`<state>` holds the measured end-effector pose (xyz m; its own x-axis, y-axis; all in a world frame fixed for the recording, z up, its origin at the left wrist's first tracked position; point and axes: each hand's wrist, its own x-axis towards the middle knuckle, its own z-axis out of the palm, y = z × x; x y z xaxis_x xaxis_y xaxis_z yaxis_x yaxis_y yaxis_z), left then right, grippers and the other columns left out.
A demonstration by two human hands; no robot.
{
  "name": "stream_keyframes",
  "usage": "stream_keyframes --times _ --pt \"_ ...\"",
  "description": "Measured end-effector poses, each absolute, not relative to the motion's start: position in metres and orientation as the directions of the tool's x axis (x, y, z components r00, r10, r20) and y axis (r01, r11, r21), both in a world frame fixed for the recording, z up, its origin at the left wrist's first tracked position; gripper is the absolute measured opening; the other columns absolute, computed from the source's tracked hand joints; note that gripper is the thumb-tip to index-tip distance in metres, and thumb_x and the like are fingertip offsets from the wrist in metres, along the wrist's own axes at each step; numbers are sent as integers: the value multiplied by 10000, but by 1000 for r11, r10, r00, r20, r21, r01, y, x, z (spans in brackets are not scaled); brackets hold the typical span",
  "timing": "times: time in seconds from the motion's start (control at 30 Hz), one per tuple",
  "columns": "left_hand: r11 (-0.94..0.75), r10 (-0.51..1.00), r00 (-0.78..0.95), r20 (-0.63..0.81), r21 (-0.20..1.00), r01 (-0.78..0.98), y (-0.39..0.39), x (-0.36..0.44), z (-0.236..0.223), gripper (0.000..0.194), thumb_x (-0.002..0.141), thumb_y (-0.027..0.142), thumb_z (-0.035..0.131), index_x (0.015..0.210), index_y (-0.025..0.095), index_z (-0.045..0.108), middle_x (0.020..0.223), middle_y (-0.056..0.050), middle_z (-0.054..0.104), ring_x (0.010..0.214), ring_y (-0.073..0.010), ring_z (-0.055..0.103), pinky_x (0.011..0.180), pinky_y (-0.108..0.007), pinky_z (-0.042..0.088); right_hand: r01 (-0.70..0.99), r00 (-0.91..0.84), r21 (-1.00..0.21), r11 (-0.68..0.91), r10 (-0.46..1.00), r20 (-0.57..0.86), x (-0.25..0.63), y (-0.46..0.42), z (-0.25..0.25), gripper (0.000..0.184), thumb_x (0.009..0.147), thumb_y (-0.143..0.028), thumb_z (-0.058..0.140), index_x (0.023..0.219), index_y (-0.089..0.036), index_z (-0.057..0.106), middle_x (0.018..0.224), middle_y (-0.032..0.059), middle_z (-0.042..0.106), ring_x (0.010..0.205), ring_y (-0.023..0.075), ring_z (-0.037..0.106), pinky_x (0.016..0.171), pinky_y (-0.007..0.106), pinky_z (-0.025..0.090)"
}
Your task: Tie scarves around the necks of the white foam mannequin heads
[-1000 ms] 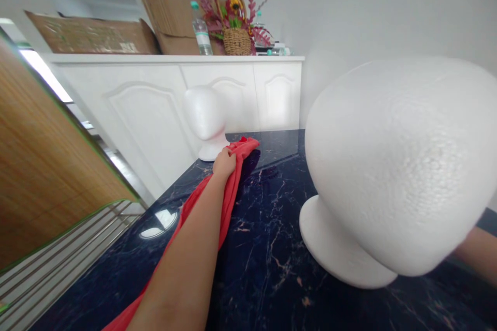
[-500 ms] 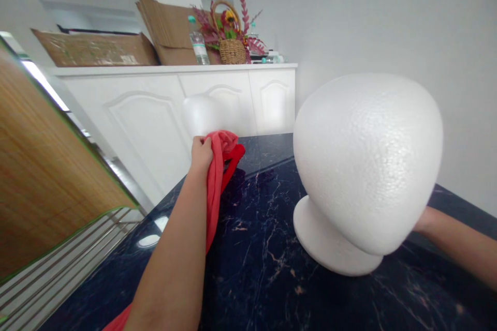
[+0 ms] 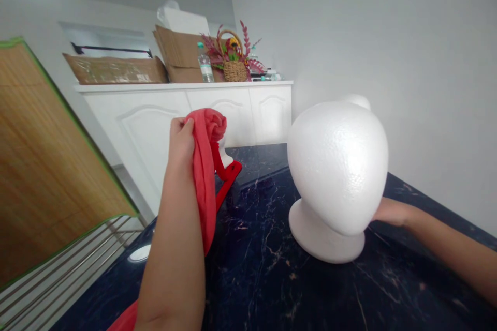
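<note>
My left hand point(image 3: 180, 140) is closed round a bunched red cloth point(image 3: 207, 165), lifted above the dark marble table point(image 3: 264, 269); the cloth hangs down along my forearm. A large white foam mannequin head point(image 3: 337, 165) stands on its round base near the middle of the table. My right hand point(image 3: 390, 212) rests against the far side of that head, and its fingers are hidden behind the foam. A second foam head point(image 3: 223, 152) is mostly hidden behind the cloth. The top of a third foam head point(image 3: 357, 101) peeks over the large head.
A white cabinet point(image 3: 186, 114) stands behind the table, carrying cardboard boxes point(image 3: 116, 70), a water bottle point(image 3: 204, 63) and a wicker basket of flowers point(image 3: 235, 59). A bamboo-coloured panel point(image 3: 39, 165) and metal rails point(image 3: 58, 264) are at the left.
My left hand has raised the red cloth off the table and drawn it nearer. The large foam head now looks smaller and upright, and my right hand shows behind it.
</note>
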<state>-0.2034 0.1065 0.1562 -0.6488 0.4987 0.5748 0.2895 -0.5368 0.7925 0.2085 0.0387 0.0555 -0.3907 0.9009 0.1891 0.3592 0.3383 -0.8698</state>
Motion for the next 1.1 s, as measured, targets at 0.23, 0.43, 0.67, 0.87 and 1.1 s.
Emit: stream_keyframes --times 0.23,0.43,0.67,0.87,1.1 --pt "-328 827 -488 280 944 -14 95 -208 144 52 703 151 543 738 148 580 595 -38 594 544 -180 568 524 -299 496 501 -625 -795 342 779 -59 246 42 95 197 706 -297 697 881 -212 723 1000 91 676 1053 195 595 961 273 401" --pt "-364 873 -396 286 921 -138 67 -219 162 166 715 205 546 816 114 640 696 -71 664 615 -180 604 581 -285 522 576 -634 -778 252 738 -230 226 -20 125 265 876 -422 524 919 -219 688 796 73 623 614 111 598 551 206 456" --pt "-604 751 -482 451 764 -227 24 -207 190 120 809 186 491 824 131 597 728 -26 654 667 -138 599 666 -264 518 22 -816 -949 315 555 166 53 -35 84 294 834 -357 616 1066 -178 647 955 52 646 884 142 593 812 265 465" --pt "-814 537 -537 651 566 -127 -31 -192 189 109 840 107 485 750 165 504 708 30 608 687 -100 582 724 -235 515 -266 -627 -957 117 733 263 -5 -11 79 482 736 -449 697 1111 -171 577 1013 61 617 939 170 586 889 324 453" --pt "-783 502 -488 714 615 93 -102 -123 141 71 874 245 494 858 271 559 1121 26 600 1089 -173 564 877 -305 517 -536 -625 -834 135 601 499 -21 -59 114 552 730 -397 732 1226 -264 532 1284 28 544 1220 229 473 1073 400 350"
